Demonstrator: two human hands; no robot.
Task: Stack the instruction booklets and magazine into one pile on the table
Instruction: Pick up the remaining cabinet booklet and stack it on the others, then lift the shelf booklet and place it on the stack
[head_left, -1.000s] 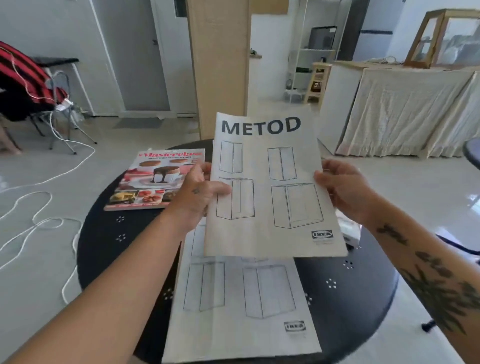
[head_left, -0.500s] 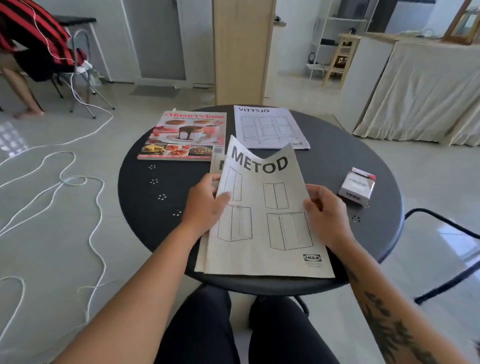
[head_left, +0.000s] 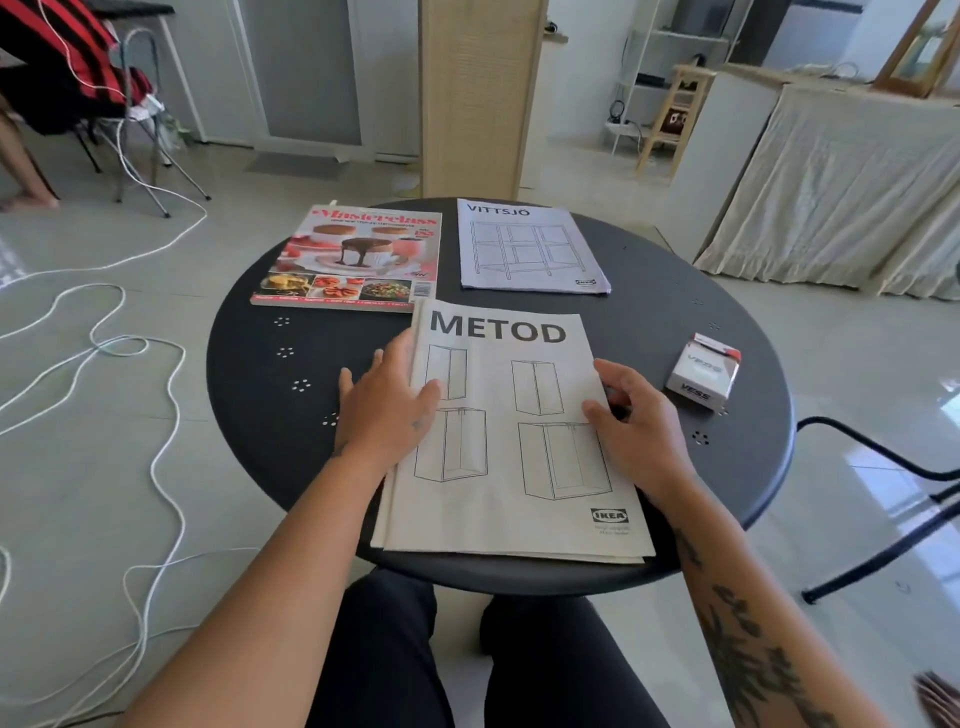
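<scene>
My left hand (head_left: 387, 402) flat, fingers spread on left edge of METOD booklet (head_left: 511, 441); right hand (head_left: 631, 423) loosely curled at right edge, squaring it over booklet beneath on counter (head_left: 291, 415). Nothing gripped. Magazine (head_left: 356, 257) and VITTSJÖ booklet (head_left: 527, 247) lie apart at far side, not yet stacked.

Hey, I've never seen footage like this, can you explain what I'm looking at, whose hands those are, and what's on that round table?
No machine here: a camera worn on a person's head looks down at their own bare hands. The left hand and right hand rest flat on the METOD booklet, which lies over another booklet on the round black table. Nothing is lifted. Farther back lie a cooking magazine and a VITTSJÖ booklet, not yet stacked. A small box sits to the right.
</scene>
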